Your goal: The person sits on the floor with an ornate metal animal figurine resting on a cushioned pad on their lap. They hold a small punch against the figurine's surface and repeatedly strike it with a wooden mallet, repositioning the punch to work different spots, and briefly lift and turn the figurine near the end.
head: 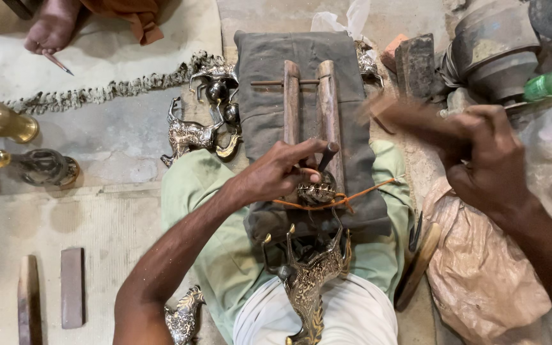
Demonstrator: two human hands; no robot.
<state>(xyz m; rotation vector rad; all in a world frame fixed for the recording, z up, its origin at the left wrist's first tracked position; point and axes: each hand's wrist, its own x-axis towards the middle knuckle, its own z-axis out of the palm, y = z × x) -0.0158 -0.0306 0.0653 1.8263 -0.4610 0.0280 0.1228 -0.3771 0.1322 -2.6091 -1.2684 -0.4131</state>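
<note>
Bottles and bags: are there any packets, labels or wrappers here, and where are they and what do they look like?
Green plastic bottle: top right, lying on its side, with a pale band that may be a label, too blurred to tell.
Brown plastic bag: lower right beside the person's leg, crumpled, tan and shiny.
White plastic bag: top middle behind the grey cloth, thin and see-through.
No signs or screens.

Head view: left hand [276, 176] pinches a punch [327, 155] upright against a brass deer figure [311, 268] on a grey cloth [263, 96]. Right hand [487, 160] grips a motion-blurred wooden mallet [404, 115], raised.
</note>
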